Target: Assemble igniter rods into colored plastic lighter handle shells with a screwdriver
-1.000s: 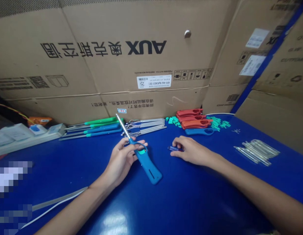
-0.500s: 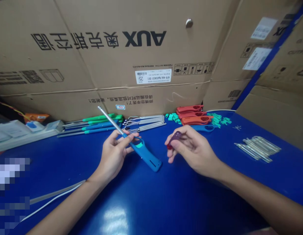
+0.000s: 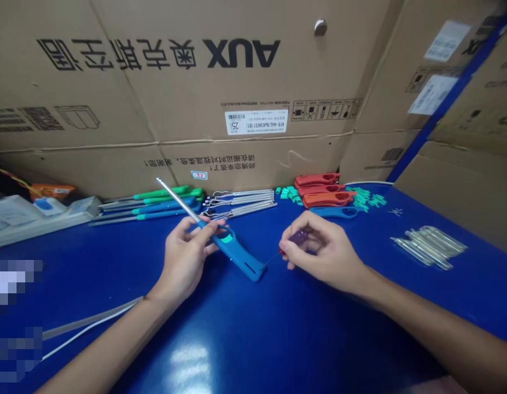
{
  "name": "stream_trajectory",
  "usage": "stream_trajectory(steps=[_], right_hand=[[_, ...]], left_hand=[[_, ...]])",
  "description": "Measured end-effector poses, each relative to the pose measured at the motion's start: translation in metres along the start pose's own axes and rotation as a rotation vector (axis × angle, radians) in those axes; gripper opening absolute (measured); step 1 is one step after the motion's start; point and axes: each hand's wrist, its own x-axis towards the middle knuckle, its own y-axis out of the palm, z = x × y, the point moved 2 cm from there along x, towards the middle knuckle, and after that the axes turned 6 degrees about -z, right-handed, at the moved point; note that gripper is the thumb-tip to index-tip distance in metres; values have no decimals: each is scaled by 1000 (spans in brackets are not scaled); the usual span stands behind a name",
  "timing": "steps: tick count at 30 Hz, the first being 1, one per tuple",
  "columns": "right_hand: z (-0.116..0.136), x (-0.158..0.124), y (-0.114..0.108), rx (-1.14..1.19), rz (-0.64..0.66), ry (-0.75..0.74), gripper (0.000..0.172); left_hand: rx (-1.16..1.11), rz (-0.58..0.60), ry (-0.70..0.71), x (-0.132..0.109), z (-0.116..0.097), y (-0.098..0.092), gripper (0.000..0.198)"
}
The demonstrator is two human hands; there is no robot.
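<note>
"What's in the left hand (image 3: 183, 257)?"
"A blue lighter (image 3: 239, 256), gripped where the metal tube meets the handle, butt end down by the desk (image 3: 278, 334)."
"And the right hand (image 3: 325, 253)?"
"Pinching a purple-handled screwdriver (image 3: 297, 237), its tip near the lighter's butt."

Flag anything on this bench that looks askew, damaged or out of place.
The cardboard box behind the bench stands upside down: its AUX print reads inverted. Small green parts lie scattered round the red lighter handles. The blue lighter in the left hand looks intact.

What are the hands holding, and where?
Left hand pinches the blue lighter where its metal tube meets the handle; right hand grips a small purple tool by its handle.
</note>
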Motion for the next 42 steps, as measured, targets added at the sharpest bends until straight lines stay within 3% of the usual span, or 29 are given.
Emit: stream_trajectory(steps=[4, 10, 13, 17, 19, 26, 28, 31, 33, 37, 39, 42], right_hand=[[3, 2, -8, -489, -104, -224, 35], [15, 1, -9, -691, -39, -195, 50], [24, -2, -12, -713, 96, -113, 40], [32, -7, -18, -692, 314, -108, 8], [34, -7, -18, -666, 383, -138, 9], [30, -2, -17, -834, 239, 5, 17], [29, -3, -16, -751, 280, -1, 11], [28, -6, -16, -576, 286, -39, 29], [27, -6, -16, -594, 245, -30, 34], [23, -5, -17, -779, 257, 96, 22], [24, -5, -17, -688, 284, 74, 18], [27, -6, -16, -546, 275, -28, 34]], left_hand=[[17, -55, 46, -4, -3, 0, 34], [49, -47, 147, -13, -7, 3, 34], [53, -38, 157, -13, -7, 4, 34], [58, -42, 153, -12, -7, 4, 34], [62, -45, 149, -13, -7, 4, 34], [72, -52, 158, -15, -8, 3, 34], [76, -59, 161, -15, -8, 4, 34], [77, -66, 156, -14, -9, 4, 35], [77, -68, 151, -14, -9, 4, 35], [82, -74, 166, -13, -10, 4, 35], [82, -72, 169, -14, -10, 4, 35], [77, -68, 161, -14, -11, 5, 34]])
